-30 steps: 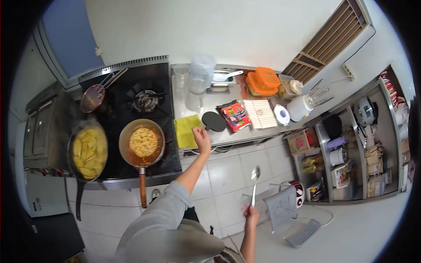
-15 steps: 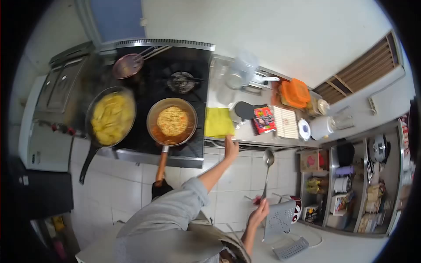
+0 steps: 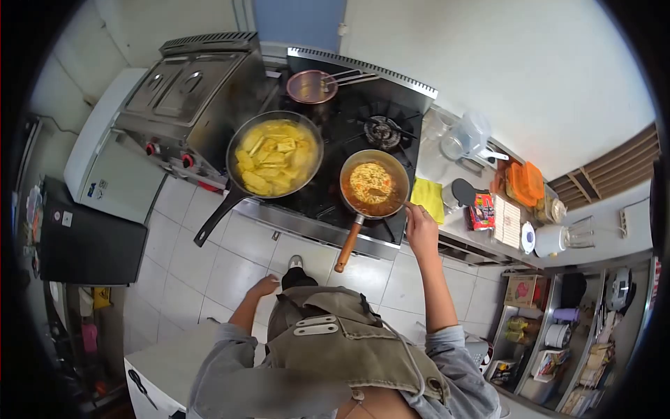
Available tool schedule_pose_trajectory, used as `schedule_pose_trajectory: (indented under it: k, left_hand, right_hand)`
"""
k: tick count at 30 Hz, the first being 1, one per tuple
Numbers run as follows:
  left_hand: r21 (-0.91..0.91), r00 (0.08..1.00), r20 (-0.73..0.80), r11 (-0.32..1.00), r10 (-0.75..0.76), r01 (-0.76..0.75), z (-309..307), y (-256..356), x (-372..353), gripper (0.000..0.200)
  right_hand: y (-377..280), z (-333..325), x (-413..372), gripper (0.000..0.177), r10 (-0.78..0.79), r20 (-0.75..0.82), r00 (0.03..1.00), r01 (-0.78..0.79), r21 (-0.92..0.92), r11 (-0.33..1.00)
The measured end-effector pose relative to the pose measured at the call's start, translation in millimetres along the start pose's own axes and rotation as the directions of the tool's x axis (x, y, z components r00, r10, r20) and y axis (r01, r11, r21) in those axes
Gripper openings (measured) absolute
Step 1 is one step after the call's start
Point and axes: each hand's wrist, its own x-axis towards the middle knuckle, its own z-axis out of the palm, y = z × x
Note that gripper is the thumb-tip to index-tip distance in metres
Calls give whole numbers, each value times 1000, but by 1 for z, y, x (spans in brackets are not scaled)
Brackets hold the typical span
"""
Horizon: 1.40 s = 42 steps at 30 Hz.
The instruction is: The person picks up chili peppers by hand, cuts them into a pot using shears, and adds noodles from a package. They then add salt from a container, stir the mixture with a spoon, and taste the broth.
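My right hand (image 3: 421, 225) is closed round the handle end of a metal spoon (image 3: 382, 193), beside the yellow cloth (image 3: 428, 198). The spoon's bowl rests in the noodles (image 3: 368, 180) and reddish broth inside a saucepan (image 3: 343, 183). This pan sits on the black stove, its wooden handle (image 3: 349, 246) pointing towards my body. My left hand (image 3: 264, 287) hangs low over the floor at my left side, empty, with its fingers loosely extended. To the left of the saucepan, a large frying pan (image 3: 233, 163) holds yellow pieces (image 3: 278, 159) and steams.
A copper-coloured pan (image 3: 311, 86) with utensils stands at the stove's back. On the right counter (image 3: 455, 222) are a red packet (image 3: 481, 211), orange containers (image 3: 525, 184) and a blender (image 3: 551, 239). A steel appliance (image 3: 187, 91) stands left, shelves (image 3: 548, 336) lower right. The frying pan's black handle (image 3: 216, 219) juts past the stove edge.
My right hand has brought the spoon from over the floor into the saucepan. My left hand has left the yellow cloth and dropped to my left side. The view has shifted left.
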Motion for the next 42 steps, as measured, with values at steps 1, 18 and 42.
schedule_pose_trajectory:
  k: [1, 18, 42]
  left_hand:
    - [-53, 996, -57, 997, -65, 62, -5, -25, -15, 32]
    - [-225, 867, 171, 838, -469, 497, 80, -105, -66, 22]
    - [-582, 964, -166, 810, -207, 74, 31, -59, 2, 29]
  right_hand:
    - [-2, 6, 2, 15, -47, 28, 999, 48, -45, 998]
    - [-21, -9, 18, 11, -53, 83, 995, 64, -144, 987]
    - [10, 12, 38, 19, 186, -17, 982, -186, -158, 970]
